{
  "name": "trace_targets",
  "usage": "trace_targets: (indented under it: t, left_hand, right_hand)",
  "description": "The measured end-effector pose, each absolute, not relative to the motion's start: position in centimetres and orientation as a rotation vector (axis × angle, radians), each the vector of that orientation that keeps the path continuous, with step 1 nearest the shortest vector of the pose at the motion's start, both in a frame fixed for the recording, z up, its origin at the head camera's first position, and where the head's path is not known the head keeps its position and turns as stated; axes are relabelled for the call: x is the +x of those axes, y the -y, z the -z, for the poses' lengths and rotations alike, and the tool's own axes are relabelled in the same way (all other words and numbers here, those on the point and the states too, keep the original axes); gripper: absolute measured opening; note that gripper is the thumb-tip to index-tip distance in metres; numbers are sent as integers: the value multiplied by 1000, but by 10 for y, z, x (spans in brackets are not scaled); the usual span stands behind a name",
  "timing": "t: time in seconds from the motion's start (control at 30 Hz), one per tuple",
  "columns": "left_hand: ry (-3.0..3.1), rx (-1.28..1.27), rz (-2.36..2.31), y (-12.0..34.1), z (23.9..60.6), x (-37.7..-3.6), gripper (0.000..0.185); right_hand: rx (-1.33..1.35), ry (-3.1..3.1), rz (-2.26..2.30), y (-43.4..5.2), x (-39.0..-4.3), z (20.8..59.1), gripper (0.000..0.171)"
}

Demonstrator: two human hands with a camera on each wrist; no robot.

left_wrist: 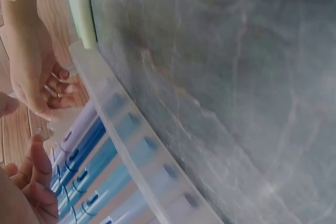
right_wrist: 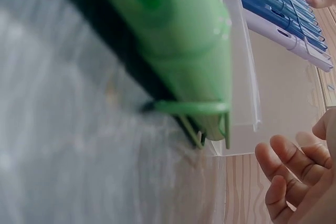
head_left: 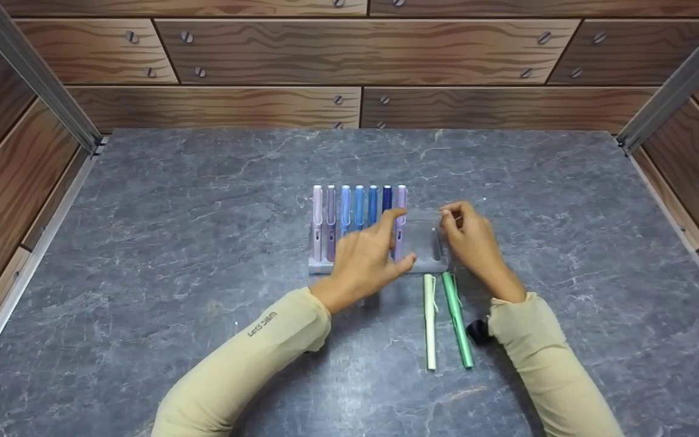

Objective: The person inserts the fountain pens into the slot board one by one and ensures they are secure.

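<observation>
Clear pen tray (head_left: 428, 262) sits mid-desk (head_left: 173, 243), seven pens standing in its left slots, lilac through blue to a purple pen (head_left: 400, 221) at the right end. Left hand (head_left: 364, 258): grip narrow, fingertips on the purple pen; a full pinch cannot be told. Right hand (head_left: 471, 240): fingers curled at the tray's right edge, grip holding nothing visible. Pale green pen (head_left: 429, 321) and green pen (head_left: 457, 320) lie side by side just before the tray.
</observation>
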State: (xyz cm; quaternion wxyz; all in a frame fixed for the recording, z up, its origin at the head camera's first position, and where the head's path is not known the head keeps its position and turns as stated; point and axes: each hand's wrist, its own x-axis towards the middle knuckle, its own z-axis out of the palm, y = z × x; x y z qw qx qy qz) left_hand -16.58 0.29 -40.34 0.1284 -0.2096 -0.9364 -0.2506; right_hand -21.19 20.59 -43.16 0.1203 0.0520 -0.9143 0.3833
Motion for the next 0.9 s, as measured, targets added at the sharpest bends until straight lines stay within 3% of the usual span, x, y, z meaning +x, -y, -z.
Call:
trace_targets:
  t: [0.43, 0.9]
  left_hand:
    - [2882, -726, 925, -13, 406, -143, 72]
    - [3034, -753, 775, -33, 413, -137, 87]
  right_hand:
    - [160, 2670, -1118, -206, -211, 432, 22]
    - [192, 2696, -1138, -207, -211, 431, 25]
